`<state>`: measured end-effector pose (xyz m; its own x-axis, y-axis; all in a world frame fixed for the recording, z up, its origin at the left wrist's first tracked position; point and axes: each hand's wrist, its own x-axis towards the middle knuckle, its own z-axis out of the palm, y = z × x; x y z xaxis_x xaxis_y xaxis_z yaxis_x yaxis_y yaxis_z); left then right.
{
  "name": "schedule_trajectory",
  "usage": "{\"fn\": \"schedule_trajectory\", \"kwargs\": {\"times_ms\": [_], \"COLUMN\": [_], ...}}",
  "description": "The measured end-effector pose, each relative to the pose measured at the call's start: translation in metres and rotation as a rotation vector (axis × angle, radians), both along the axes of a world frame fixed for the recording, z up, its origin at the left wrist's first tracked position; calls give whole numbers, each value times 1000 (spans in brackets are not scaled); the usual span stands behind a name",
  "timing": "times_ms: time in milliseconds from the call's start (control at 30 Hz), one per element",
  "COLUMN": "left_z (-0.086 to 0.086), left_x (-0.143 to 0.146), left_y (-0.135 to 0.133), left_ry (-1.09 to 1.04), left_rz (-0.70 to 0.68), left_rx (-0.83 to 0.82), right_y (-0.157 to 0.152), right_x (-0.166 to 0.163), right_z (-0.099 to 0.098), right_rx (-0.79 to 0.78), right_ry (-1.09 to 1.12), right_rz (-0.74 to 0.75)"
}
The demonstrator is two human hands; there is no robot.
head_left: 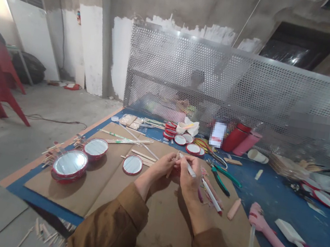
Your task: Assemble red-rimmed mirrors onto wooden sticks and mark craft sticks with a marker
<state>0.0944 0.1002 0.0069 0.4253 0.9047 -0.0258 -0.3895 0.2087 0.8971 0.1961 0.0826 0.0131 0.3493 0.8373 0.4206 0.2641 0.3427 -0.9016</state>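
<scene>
Over the far middle of the cardboard, the left hand and right hand are closed together; a white stick is gripped in the right; a red piece is pinched between both, best held steady.

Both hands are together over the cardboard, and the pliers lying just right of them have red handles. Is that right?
Not quite. The head view shows the pliers with green handles, not red. The rest holds: they lie just right of the left hand and right hand, together over the cardboard, the right one pinching a white stick.
</scene>
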Motion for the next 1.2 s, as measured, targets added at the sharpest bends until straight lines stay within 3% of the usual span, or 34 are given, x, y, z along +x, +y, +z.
{"fn": "schedule_trajectory", "kwargs": {"times_ms": [800,1200], "left_z": [-6,1], "left_x": [-1,3], "left_y": [11,-2], "left_ry": [57,-38], "left_rz": [7,-5], "left_rx": [38,-4], "right_y": [2,0], "right_x": [1,0], "right_z": [-1,-1], "right_rx": [-23,-14], "right_ry": [-34,-46], "right_rz": [-4,-5]}}
